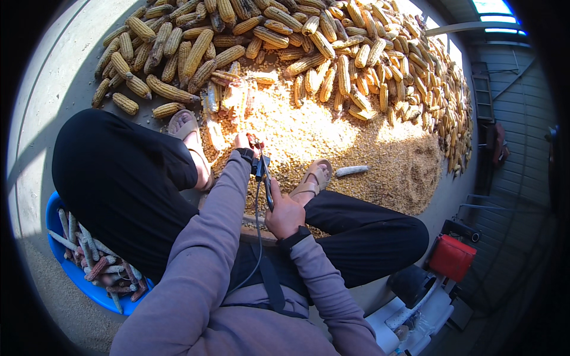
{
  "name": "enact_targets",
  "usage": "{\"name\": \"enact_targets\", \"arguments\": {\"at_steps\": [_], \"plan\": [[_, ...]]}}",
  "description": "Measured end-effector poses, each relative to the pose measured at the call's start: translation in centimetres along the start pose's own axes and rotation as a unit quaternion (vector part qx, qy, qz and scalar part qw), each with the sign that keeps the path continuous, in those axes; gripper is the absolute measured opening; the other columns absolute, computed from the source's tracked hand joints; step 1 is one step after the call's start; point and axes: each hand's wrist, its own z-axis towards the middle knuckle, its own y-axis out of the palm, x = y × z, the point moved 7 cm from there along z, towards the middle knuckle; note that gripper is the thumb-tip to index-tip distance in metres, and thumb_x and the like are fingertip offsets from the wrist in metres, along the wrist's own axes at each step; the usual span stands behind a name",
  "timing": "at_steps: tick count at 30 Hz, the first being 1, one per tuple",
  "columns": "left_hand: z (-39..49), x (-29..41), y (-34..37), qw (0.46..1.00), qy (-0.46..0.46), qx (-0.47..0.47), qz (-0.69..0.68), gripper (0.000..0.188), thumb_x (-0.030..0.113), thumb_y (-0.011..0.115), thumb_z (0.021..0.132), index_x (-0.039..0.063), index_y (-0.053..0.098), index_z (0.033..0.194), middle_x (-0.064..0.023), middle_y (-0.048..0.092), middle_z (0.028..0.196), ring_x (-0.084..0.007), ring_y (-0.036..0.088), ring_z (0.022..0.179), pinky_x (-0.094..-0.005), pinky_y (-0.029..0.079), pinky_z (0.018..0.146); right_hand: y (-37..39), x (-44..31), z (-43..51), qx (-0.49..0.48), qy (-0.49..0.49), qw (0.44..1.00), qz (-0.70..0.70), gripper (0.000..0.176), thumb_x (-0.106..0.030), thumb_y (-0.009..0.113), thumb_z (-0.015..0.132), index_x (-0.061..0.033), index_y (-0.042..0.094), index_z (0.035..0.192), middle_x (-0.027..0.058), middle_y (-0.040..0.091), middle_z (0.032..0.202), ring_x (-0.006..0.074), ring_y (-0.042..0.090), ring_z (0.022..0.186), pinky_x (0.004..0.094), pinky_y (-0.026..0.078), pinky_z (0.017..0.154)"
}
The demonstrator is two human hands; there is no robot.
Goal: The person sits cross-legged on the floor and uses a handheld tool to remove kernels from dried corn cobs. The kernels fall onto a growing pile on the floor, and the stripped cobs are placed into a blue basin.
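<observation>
My left hand (242, 141) is over the pile of loose corn kernels (285, 133), its fingers around a small reddish piece that looks like a corn cob (255, 139). Below it my right hand (285, 213) is closed on the lower end of a long slim hand tool (267, 187); the tool's far tip reaches the left fingers. Its exact kind cannot be told. A small black device (261, 165) with a cable sits at the left wrist, partly behind the tool. Just ahead of the left hand lie partly shelled cobs (245, 100) in bright sun.
A large heap of unshelled corn ears (285, 35) spreads across the front and right. One bare white cob (352, 171) lies on the kernels by the right foot. At the left stands a blue basin (75, 271) of bare cobs; a red container (452, 258) is at the lower right.
</observation>
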Motion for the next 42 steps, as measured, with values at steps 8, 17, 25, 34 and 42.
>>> {"name": "enact_targets", "arguments": {"at_steps": [8, 17, 25, 34, 42], "plan": [[1.9, 0.1, -0.3, 0.997, 0.061, -0.012, 0.046, 0.024, 0.032, 0.04, 0.088, 0.01, 0.05, 0.087, -0.0153, 0.053, 0.069, -0.0363, 0.055, 0.058, -0.0563, 0.046, 0.055, 0.3, -1.1, 0.0, 0.028, 0.009, 1.0, 0.004, 0.069, -0.01, 0.06, 0.072, -0.0039, 0.04, 0.138, 0.0173, 0.059, 0.072, 0.0313, 0.059, 0.055, 0.0435, 0.045, 0.048], [-1.2, 0.5, 1.2, 0.995, 0.086, -0.026, 0.039, 0.02, 0.023, 0.04, 0.085, 0.01, 0.051, 0.074, -0.0076, 0.053, 0.055, -0.0244, 0.05, 0.042, -0.0387, 0.042, 0.038, 1.1, -1.2, 0.7, -0.012, 0.02, 0.999, -0.024, 0.069, -0.009, 0.058, 0.074, 0.0005, 0.035, 0.139, 0.0196, 0.06, 0.075, 0.0306, 0.063, 0.058, 0.0412, 0.049, 0.051], [-0.4, 0.5, 1.0, 0.994, 0.096, -0.046, 0.021, 0.021, 0.023, 0.041, 0.085, 0.01, 0.053, 0.073, -0.0063, 0.054, 0.055, -0.0206, 0.048, 0.039, -0.0354, 0.04, 0.035, 4.7, 1.9, 0.1, -0.153, 0.237, 0.712, 0.643, 0.061, -0.007, 0.054, 0.082, -0.0057, 0.036, 0.14, 0.0107, 0.06, 0.073, 0.0192, 0.062, 0.058, 0.0295, 0.047, 0.044], [0.7, -0.1, 0.9, 0.993, 0.101, -0.058, 0.004, 0.022, 0.026, 0.043, 0.086, 0.012, 0.051, 0.071, -0.0055, 0.051, 0.054, -0.0218, 0.049, 0.041, -0.0357, 0.04, 0.036, 0.2, 0.7, 1.0, 0.012, 0.009, 1.0, 0.019, 0.077, -0.014, 0.062, 0.069, -0.0131, 0.038, 0.142, 0.0138, 0.058, 0.072, 0.031, 0.059, 0.058, 0.0427, 0.048, 0.053], [3.0, -0.5, -0.1, 0.993, 0.102, -0.043, 0.033, 0.02, 0.027, 0.043, 0.086, 0.012, 0.049, 0.074, -0.0111, 0.05, 0.057, -0.0299, 0.051, 0.044, -0.0458, 0.045, 0.04, 0.9, -0.3, 0.3, 0.025, 0.03, 0.997, -0.072, 0.074, -0.015, 0.063, 0.071, -0.0116, 0.038, 0.141, 0.0173, 0.057, 0.073, 0.0333, 0.059, 0.058, 0.0446, 0.046, 0.049]]}}
